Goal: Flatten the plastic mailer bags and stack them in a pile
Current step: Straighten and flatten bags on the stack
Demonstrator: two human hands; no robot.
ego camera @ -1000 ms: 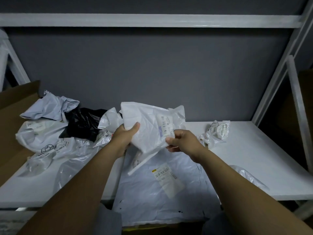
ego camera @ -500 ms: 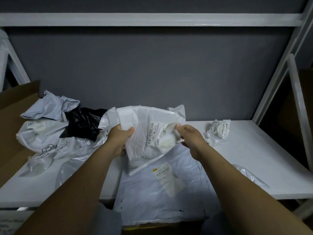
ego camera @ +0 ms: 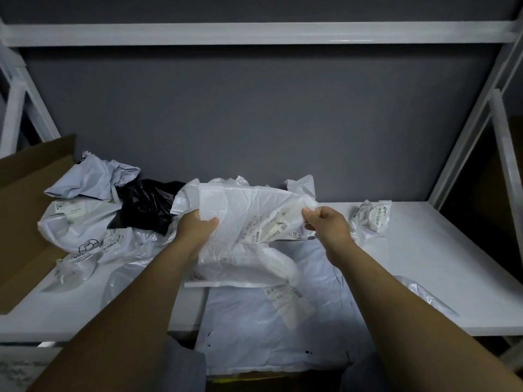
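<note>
The crinkled mailer (ego camera: 240,222) is translucent white with black print. The flat mailer (ego camera: 268,335) is pale bluish-white with a barcoded label. One crumpled bag (ego camera: 147,205) is black. The shelf (ego camera: 438,264) is white, the wall (ego camera: 254,114) dark grey, the box (ego camera: 25,199) brown.

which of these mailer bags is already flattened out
The big white bag spread at the front edge of the shelf, label up. The others are crumpled, including the held bag.

A storeroom: white metal shelving (ego camera: 254,33), cardboard box (ego camera: 25,210), used mailers (ego camera: 82,222).
</note>
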